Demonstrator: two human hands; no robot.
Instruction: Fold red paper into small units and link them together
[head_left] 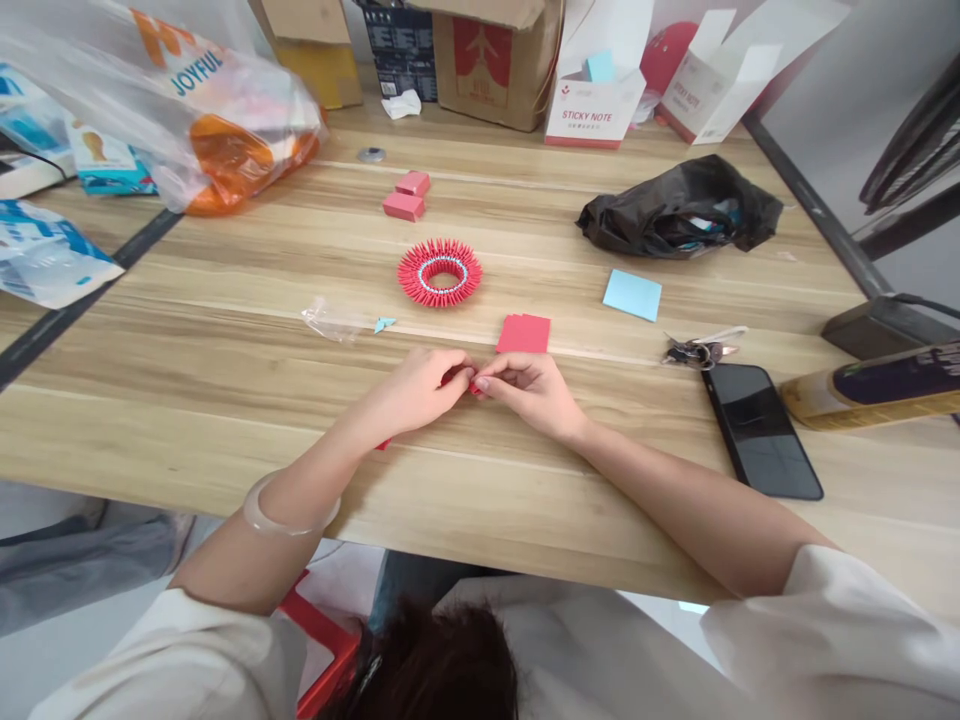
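Observation:
Both hands meet near the table's front, fingertips pinching a small piece of red paper (475, 388). My left hand (429, 388) is closed around its left side, hiding much of it. From the right, thumb and fingers of my right hand (534, 392) pinch the same piece. Just behind the right hand lies a stack of red paper squares (524, 333). Farther back rests a ring of folded red paper pieces (439, 273) with a pale blue inner band. A bit of red (383, 444) peeks out beneath the left wrist.
Left of the ring are a small folded blue paper (385, 324) and a clear plastic scrap (330, 320). Two red paper blocks (405, 206) sit behind. Rightward lie a blue note pad (632, 295), a black bag (679, 210), keys (697, 352), a phone (762, 430) and a bottle (874, 385).

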